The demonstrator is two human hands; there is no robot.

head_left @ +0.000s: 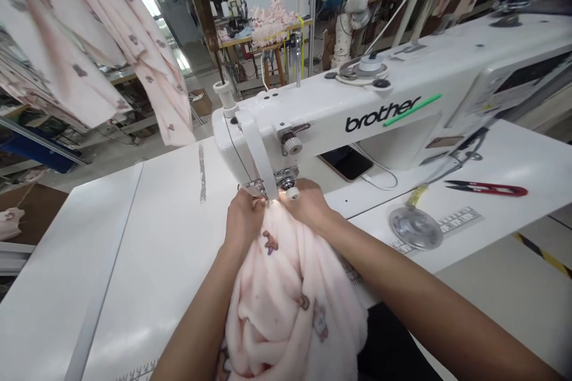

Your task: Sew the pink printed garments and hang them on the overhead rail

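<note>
A pale pink plush fabric piece [268, 286] with small printed animal figures hangs from the needle area toward my lap. My left hand [243, 214] pinches the fabric's top edge just left of the presser foot. On the other side, my right hand [306, 202] grips the same fabric close to the needle, its fingertips partly hidden behind the machine head. Above both hands stands the white sewing machine [322, 113], its small lamp lighting the cloth. A white strip [258, 152] runs down the front of the machine head to the needle.
A phone [346, 162] with a cable lies under the machine arm. Red thread snips [487, 188] and a clear round disc [415, 227] lie on the right of the white table [179, 238]. Printed pink garments [98, 30] hang at upper left. More pink fabric [272, 18] is piled behind.
</note>
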